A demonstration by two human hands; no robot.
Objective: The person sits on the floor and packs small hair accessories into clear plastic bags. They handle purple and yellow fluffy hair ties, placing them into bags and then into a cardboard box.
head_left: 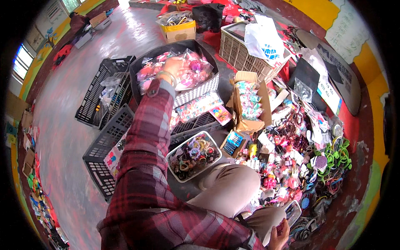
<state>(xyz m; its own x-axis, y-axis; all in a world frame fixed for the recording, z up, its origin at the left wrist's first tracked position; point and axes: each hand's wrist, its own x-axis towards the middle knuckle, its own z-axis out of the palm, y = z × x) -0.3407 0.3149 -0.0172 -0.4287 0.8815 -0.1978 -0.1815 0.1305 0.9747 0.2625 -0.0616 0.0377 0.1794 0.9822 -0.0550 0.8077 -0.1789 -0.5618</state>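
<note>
Two hands show, set far apart: the left hand (171,67) above centre, the right hand (278,240) at the lower right edge. The left rests among clear bags of pink items (199,68), its fingers partly lost in the plastic, so whether it grips one cannot be told. The right is loosely curled beside a small dark-pink piece (280,227); whether it holds this firmly is unclear.

The bags lie directly under the left hand, inside a lattice-sided basket (205,89) whose long axis runs roughly left to right, rising slightly rightward, across the line of the left forearm. From the right hand they lie well off toward the upper left.

Just below the basket are colourful flat packs (200,104), then a white-rimmed bin of hair ties (195,156). Black crates (89,104) stand at left, an open carton (265,104) at right, beyond it a heap of hair accessories (291,160).
</note>
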